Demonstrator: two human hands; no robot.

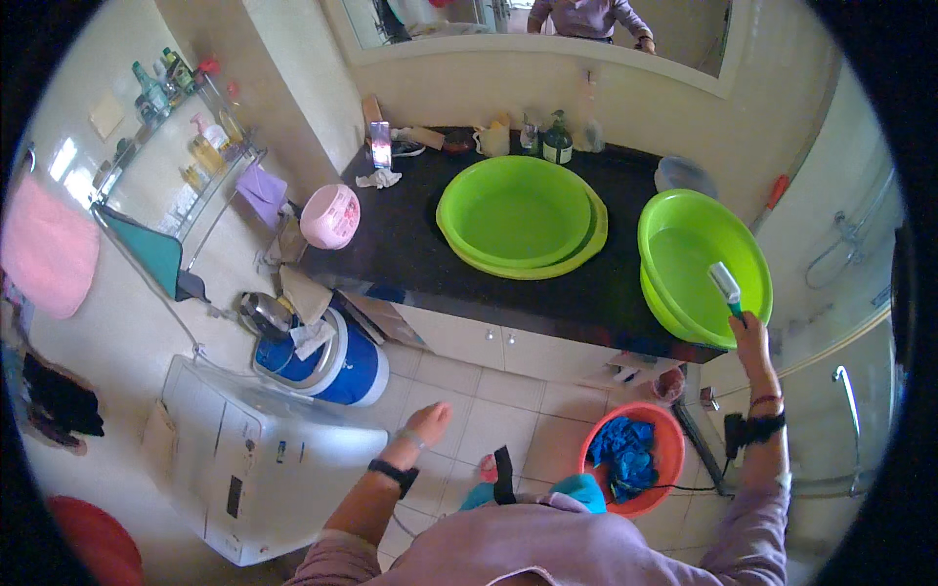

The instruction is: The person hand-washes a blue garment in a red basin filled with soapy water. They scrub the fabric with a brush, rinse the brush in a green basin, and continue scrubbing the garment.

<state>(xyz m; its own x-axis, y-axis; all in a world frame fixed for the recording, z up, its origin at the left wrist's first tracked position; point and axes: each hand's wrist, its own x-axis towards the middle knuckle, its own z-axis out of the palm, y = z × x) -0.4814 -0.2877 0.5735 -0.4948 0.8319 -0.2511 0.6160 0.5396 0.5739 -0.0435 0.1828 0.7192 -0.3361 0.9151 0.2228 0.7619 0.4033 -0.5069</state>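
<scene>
My right hand (750, 342) grips the green handle of a scrubbing brush (725, 283) with a white head. It is at the near right rim of a light green basin (689, 264), and the brush head shows over the basin's inside. This basin stands at the counter's right end, partly past its front edge. My left hand (428, 423) hangs over the tiled floor in front of the cabinet, its fingers curled in, with nothing seen in them. On the middle of the counter sit nested light green basins (518, 220).
The black counter (391, 234) carries a pink patterned bowl (330, 216), a phone (380, 145) and a green pump bottle (558, 139). An orange-red tub (672, 449) with blue cloth (625, 457) stands on the floor. At the left are a white washing machine (293, 479) and blue bucket (357, 366).
</scene>
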